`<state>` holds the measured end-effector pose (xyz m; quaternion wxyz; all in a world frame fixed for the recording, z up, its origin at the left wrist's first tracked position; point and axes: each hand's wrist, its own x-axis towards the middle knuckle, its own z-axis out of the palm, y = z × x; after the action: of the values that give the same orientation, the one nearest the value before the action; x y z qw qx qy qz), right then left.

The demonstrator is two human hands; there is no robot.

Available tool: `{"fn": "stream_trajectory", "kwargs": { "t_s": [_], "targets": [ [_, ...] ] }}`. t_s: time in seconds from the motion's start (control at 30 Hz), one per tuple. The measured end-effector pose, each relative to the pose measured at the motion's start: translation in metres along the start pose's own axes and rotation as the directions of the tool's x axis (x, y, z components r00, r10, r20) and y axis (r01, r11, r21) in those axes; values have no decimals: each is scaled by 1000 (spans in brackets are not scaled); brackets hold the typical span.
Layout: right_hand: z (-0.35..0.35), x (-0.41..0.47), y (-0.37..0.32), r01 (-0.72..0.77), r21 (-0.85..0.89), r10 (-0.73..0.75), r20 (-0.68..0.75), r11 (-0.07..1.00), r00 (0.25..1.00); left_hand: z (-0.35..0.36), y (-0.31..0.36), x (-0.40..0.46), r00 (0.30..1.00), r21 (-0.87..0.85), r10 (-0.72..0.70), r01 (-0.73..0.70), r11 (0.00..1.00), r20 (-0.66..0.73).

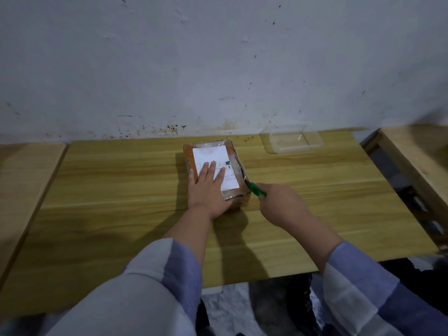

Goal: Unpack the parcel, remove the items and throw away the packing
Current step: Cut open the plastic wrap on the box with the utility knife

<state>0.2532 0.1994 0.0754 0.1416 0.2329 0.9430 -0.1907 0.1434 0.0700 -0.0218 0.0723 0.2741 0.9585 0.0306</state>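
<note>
One brown taped parcel (213, 170), white label, under flat-spread left hand (207, 187); right hand (278, 204) grips one green-handled cutter (255, 189) at parcel's right edge.

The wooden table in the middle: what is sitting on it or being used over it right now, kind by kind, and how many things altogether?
Taped brown parcel with a white label, pressed flat by the left hand: 1
Green-handled cutter, gripped by the right hand, at the parcel's right edge: 1
Clear plastic container near the wall: 1
Total: 3
</note>
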Motion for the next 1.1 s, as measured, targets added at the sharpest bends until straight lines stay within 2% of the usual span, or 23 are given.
{"fn": "stream_trajectory", "kwargs": {
  "t_s": [0.2, 0.33, 0.5, 0.73, 0.9, 1.0, 1.1],
  "targets": [
    [-9, -21, 17, -23, 98, 20, 38, 995, 999, -8, 0, 5, 999, -52, -5, 7, 999, 49],
    [-8, -28, 27, -68, 212, 57, 59, 975, 997, -16, -8, 0, 993, -143, 81, -68, 987, 86],
    [0, -37, 35, -101, 418, 73, 81, 903, 994, -21, -29, -27, 993, -43, 115, -113, 993, 40],
    [16, -41, 33, -129, 570, 94, 90, 811, 991, -23, -38, -38, 985, 28, 135, -139, 990, 111],
    [27, -45, 28, -160, 692, 196, 27, 704, 980, -21, -35, -33, 987, 68, 152, -155, 986, 57],
    [40, -46, 20, -200, 805, 303, 27, 559, 953, -20, -34, -24, 980, 82, 196, -197, 977, 21],
    [55, -48, 4, -191, 876, 349, 28, 442, 937, -20, -39, -14, 962, 116, 271, -272, 955, 25]
  ]
}}
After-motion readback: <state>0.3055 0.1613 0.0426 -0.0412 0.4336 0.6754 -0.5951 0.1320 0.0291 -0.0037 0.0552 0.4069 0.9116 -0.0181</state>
